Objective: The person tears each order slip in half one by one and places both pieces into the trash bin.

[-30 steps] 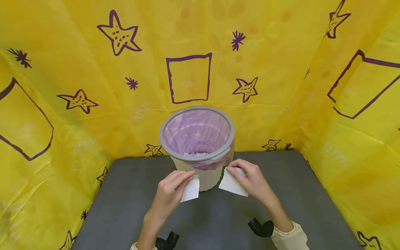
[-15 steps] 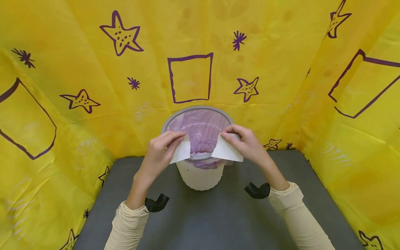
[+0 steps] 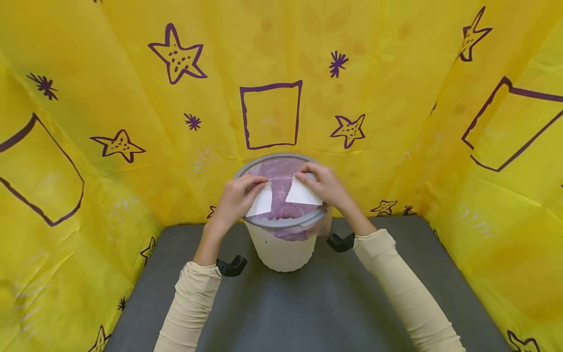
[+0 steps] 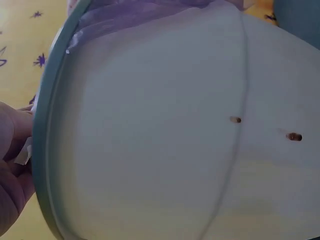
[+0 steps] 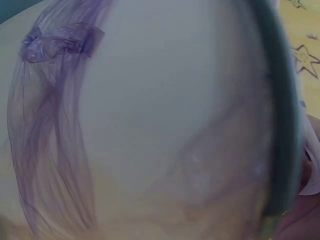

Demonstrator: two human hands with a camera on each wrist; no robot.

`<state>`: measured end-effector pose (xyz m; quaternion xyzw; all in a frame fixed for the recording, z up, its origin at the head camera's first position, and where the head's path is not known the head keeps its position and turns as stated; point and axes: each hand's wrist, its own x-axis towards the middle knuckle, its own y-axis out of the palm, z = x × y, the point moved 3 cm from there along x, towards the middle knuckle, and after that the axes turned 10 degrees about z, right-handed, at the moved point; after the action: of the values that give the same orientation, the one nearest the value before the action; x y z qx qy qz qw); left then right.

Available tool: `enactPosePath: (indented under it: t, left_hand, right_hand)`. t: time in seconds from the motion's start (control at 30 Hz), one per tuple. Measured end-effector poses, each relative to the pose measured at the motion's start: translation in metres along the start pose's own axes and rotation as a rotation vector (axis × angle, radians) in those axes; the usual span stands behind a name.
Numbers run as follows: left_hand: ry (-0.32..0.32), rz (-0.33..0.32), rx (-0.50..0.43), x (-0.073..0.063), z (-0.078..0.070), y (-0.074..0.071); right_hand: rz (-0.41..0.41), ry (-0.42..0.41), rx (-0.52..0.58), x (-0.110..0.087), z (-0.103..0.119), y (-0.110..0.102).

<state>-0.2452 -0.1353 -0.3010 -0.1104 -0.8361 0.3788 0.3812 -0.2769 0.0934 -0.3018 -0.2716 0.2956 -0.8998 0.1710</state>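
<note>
In the head view my left hand [image 3: 236, 199] pinches a white piece of paper [image 3: 261, 202] by its upper edge, over the left part of the bin's opening. Another white piece of paper [image 3: 303, 191], with a slanted torn-looking inner edge, hangs from the fingertips of my right hand [image 3: 324, 185] over the right part. Below both is a white trash bin [image 3: 283, 252] with a grey rim [image 3: 281, 223] and a purple liner bag [image 3: 288, 168]. The left wrist view shows the bin's wall [image 4: 150, 125] close up; in the right wrist view the liner [image 5: 50, 110] drapes outside.
The bin stands at the back of a dark grey table [image 3: 281, 313]. Yellow cloth walls [image 3: 211, 73] with purple drawings close off the back and both sides. Black wrist mounts [image 3: 232, 266] stick out from both forearms.
Both hands have moved forward and up with the paper pieces, from in front of the bin to above its opening. They have also come slightly closer together.
</note>
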Motion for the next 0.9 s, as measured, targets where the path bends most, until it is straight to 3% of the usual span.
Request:
enactPosePath:
  t: [0.27, 0.47, 0.57, 0.63, 0.73, 0.9]
  left_hand:
    - [-0.021, 0.015, -0.008, 0.005, 0.003, 0.005]
    - [-0.039, 0.055, 0.012, 0.008, 0.007, 0.007]
    - [-0.083, 0.086, 0.025, 0.007, 0.01, 0.007]
    - [-0.123, 0.083, 0.025, 0.002, 0.011, 0.006]
    - [-0.164, 0.003, 0.036, -0.017, 0.007, 0.001]
    - [-0.17, -0.203, 0.127, -0.063, -0.009, -0.009]
  right_hand:
    - [-0.012, -0.076, -0.037, 0.007, 0.002, 0.01]
    - [0.053, -0.084, -0.108, 0.011, 0.002, 0.012]
    - [0.083, -0.081, -0.138, 0.01, 0.001, 0.012]
    - [0.062, -0.087, -0.169, 0.005, 0.0, 0.011]
    - [-0.064, -0.126, -0.241, -0.014, 0.003, 0.006]
    - [-0.308, -0.148, -0.376, -0.069, 0.007, -0.007]
